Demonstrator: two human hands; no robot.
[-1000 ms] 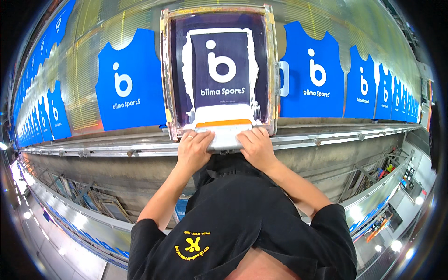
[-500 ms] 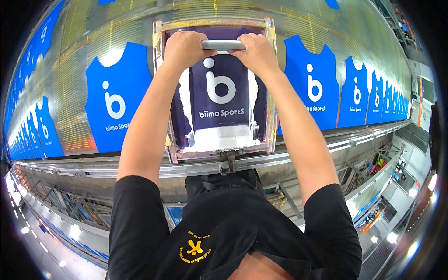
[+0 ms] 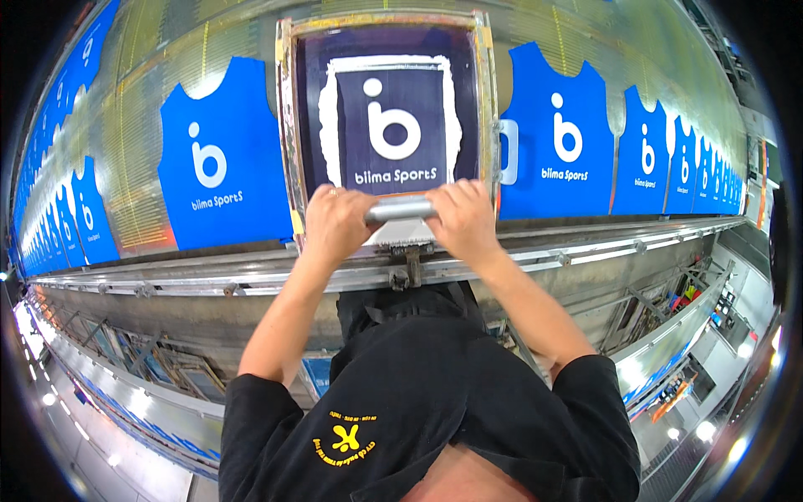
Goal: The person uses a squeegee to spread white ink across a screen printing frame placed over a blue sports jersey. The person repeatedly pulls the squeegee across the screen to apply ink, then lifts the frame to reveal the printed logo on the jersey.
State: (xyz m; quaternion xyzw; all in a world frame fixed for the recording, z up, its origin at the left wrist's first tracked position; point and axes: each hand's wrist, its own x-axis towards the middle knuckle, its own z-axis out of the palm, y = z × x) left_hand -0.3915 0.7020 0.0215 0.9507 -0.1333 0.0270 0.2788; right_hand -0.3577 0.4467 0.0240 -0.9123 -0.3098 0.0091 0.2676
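Observation:
Both my hands grip a grey-handled squeegee (image 3: 400, 207) at the near end of a screen printing frame (image 3: 287, 125). My left hand (image 3: 339, 219) is closed round the handle's left end, and my right hand (image 3: 462, 216) round its right end. Inside the frame, the dark mesh (image 3: 427, 92) carries a white round-letter design with lettering below it. White ink (image 3: 329, 125) rims the design on its sides and far edge. More white ink shows just below the squeegee; its blade is mostly hidden by the handle and my hands.
Blue cut shirt pieces with white prints lie left (image 3: 222, 159) and right (image 3: 559, 125) of the frame, on a long table (image 3: 142, 142). A metal rail (image 3: 535, 253) runs along the near edge, with a clamp (image 3: 407, 269) at the frame. Racks of frames (image 3: 159, 360) stand below.
My hands have drawn the squeegee from the frame's far end to its near end. The white ink pooled at the near end is now mostly covered.

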